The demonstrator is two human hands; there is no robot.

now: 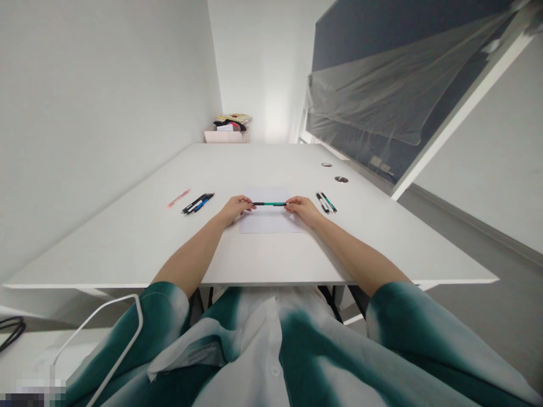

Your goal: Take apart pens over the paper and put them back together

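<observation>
- White walls [85, 113] are flanking a long white worktop [127, 243]
- White paper sheet [269, 223] is lying on it, mid-worktop
- Left hand [235, 209] and right hand [300, 210] are pinching a slim green-and-black pen [269, 203] by its ends, above the paper
- Black-and-blue pens [197, 203] are lying left of the paper, black-and-green pens [326, 202] right

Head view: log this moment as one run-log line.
left hand: holds green-and-black pen end | right hand: holds other end | under pen: white paper sheet

White desk [127, 249], white walls [97, 113], plastic-wrapped dark board [394, 96] at right, grey floor [479, 305].
</observation>
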